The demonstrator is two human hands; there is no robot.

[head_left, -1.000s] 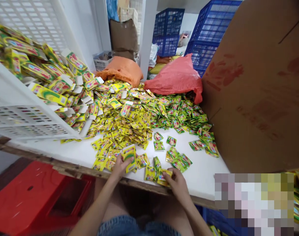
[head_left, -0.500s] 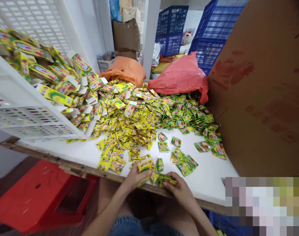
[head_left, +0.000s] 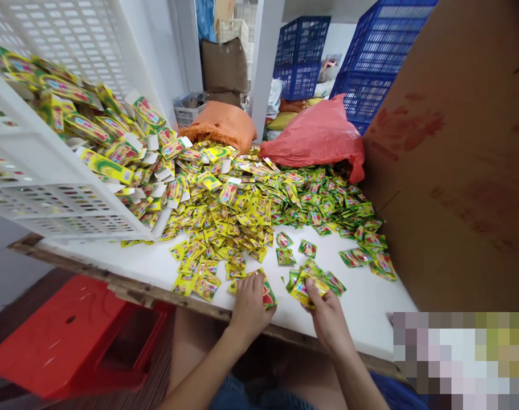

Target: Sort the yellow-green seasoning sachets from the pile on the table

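Observation:
My left hand (head_left: 249, 310) is closed around a small printed box (head_left: 268, 293), yellow and green with red fruit on it, near the table's front edge. My fingers cover much of that box. To its right, my right hand (head_left: 331, 320) pinches a yellow sachet (head_left: 304, 289), thumb on top; whether more sachets lie under it I cannot tell. Just beyond the right hand lie a few green sachets (head_left: 335, 283) on the white tabletop (head_left: 259, 330). Loose yellow sachets (head_left: 207, 285) lie to the left of my left hand.
A tipped white crate (head_left: 62, 171) at left spills small boxes (head_left: 105, 165). Behind the heaped yellow and green sachets (head_left: 327, 199) lie an orange sack (head_left: 225, 122) and a red sack (head_left: 319, 134). A tall cardboard box (head_left: 447, 171) borders the right; a red stool (head_left: 54, 336) stands lower left.
My right hand has moved up and right with a yellow sachet, apart from the left hand. The left hand has turned over its box, back of the hand now upward. The view has shifted slightly.

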